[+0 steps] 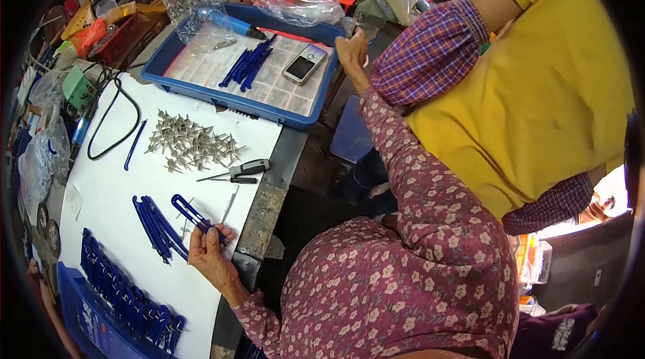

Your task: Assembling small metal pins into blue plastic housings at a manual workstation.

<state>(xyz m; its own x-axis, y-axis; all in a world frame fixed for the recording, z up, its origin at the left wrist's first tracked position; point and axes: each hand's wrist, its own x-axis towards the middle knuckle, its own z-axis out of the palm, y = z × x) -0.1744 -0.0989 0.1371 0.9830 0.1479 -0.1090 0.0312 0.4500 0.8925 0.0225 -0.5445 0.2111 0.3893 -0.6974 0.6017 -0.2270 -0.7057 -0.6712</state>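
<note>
My left hand (213,257) is closed around a dark blue plastic piece with a long slot (188,210), held over the near edge of the white work sheet. Beside it lie several loose blue strips (158,228). A heap of small pronged metal parts (191,142) sits farther up the sheet, with a grey-handled screwdriver (248,168) and a thin black-handled one (236,180) next to it. My right hand (353,53) is at the right side of a blue tray (235,98), its fingers curled; what they grip I cannot make out.
The tray holds more blue strips (250,63), a mobile phone (306,63) and a blue power screwdriver (232,23). A blue bin (101,329) with blue pieces stands at lower left. A black cable (139,110) loops over the sheet. A person in yellow (517,110) stands close on the right.
</note>
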